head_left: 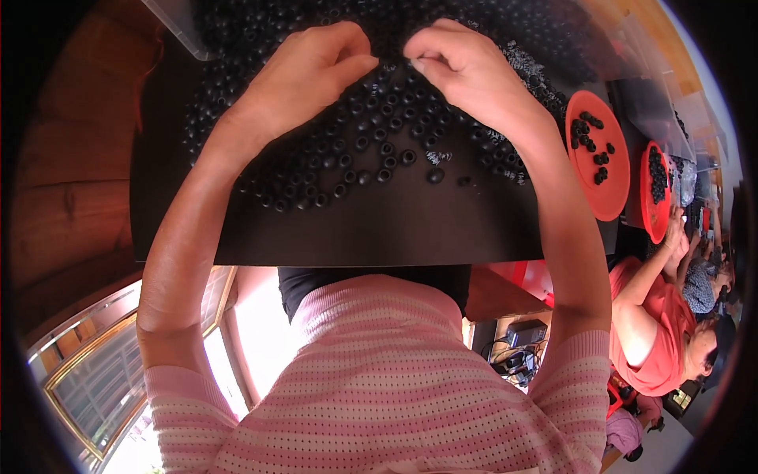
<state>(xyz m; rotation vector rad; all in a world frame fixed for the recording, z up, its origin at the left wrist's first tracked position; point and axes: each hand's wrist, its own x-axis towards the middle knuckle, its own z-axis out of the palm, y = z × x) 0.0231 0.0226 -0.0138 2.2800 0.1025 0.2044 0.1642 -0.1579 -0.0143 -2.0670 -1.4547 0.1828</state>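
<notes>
Both of my hands are raised over a large spread of small black round hollow pieces [387, 148] on a dark table [395, 229]. My left hand [328, 63] has its fingers curled in, with thumb and forefinger drawn together. Across a small gap, my right hand [462, 67] is closed in a similar pinch, thumb against the curled fingers. Anything in either pinch is too small or hidden to name. Small silvery-white bits [438, 158] lie among the black pieces, with more of them beyond my right wrist.
An orange-red plate [582, 170] holding several black pieces sits right of my right forearm. Beyond it stands a red bowl [651, 225] of dark pieces, near a co-worker in a red shirt [663, 359]. A clear plastic bin [178, 28] edges the far left. The table's front edge runs before my waist.
</notes>
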